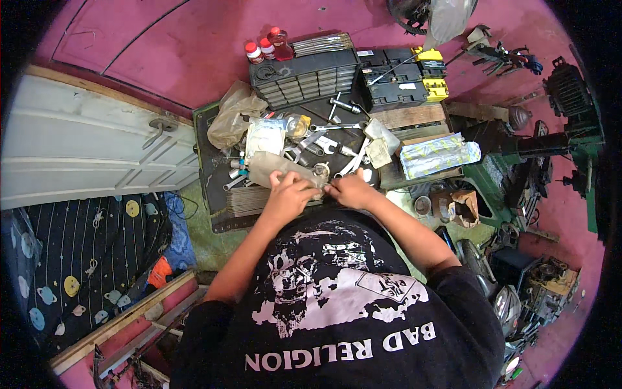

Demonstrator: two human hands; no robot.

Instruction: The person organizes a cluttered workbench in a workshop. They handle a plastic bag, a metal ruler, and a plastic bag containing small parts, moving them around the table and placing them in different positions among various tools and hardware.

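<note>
Both of my hands are close together at the near edge of a cluttered dark workbench (pixel 217 214). My left hand (pixel 288 196) has its fingers bent over a greyish-brown sheet (pixel 269 167), perhaps paper or plastic, that lies across the tools. Just to its right, my right hand (pixel 350 192) is closed in a pinch by the sheet's right end; what sits between its fingertips is too small to tell. A small round metal part (pixel 321 170) shows just beyond the fingertips. Several wrenches (pixel 337 127) and a T-handle wrench (pixel 335 107) lie farther back.
A black drawer cabinet (pixel 304 81) with red-capped bottles (pixel 278 44) stands at the back, beside dark batteries (pixel 392 78). A patterned packet (pixel 439 155) lies on wood at the right. The white door (pixel 97 139) is left; machinery (pixel 570 142) stands far right.
</note>
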